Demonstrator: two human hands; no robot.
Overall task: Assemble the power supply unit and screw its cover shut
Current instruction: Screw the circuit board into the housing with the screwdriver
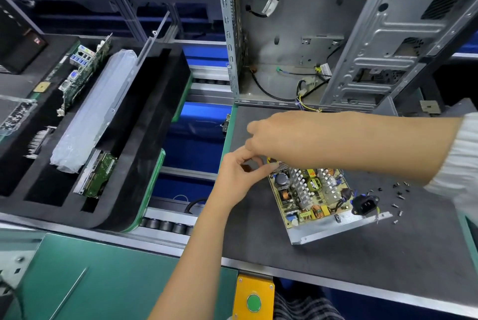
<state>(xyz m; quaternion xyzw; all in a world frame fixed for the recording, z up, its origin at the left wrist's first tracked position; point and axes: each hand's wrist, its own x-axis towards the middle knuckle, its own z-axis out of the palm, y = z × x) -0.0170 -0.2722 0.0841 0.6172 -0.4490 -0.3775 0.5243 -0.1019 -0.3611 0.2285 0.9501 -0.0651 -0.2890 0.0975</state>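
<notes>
The power supply unit (pixel 314 196) lay open on the dark grey work mat (pixel 336 262), slightly skewed, its circuit board (pixel 307 190) fully exposed with heat sinks, coils and capacitors showing, seated in a bare metal base tray (pixel 333 229) whose near edge stood up as a low flange. The black mains inlet socket (pixel 364 204) sat loose at the right end of the board on its wires, apparently not yet fixed into any wall. No cover was on the unit, and none could be picked out for certain anywhere on the mat, so the closing and screwing were judged wholly undone. A scatter of small screws (pixel 399 198) lay on the mat just to the right of the unit, untouched. Both hands met at the unit's far left corner: the left hand (pixel 240 172) had its fingers curled, thumb and forefinger pinching toward something small and dark at that corner, though what it held could not be made out; the right hand (pixel 282 136) reached across from the right with its fingers bent down over the same spot, and whether it gripped anything was hidden by the hand itself. Behind the mat stood an open computer case (pixel 323 35) with loose cables, and to the left a black foam tray (pixel 144 143) holding boards and a bagged part.
</notes>
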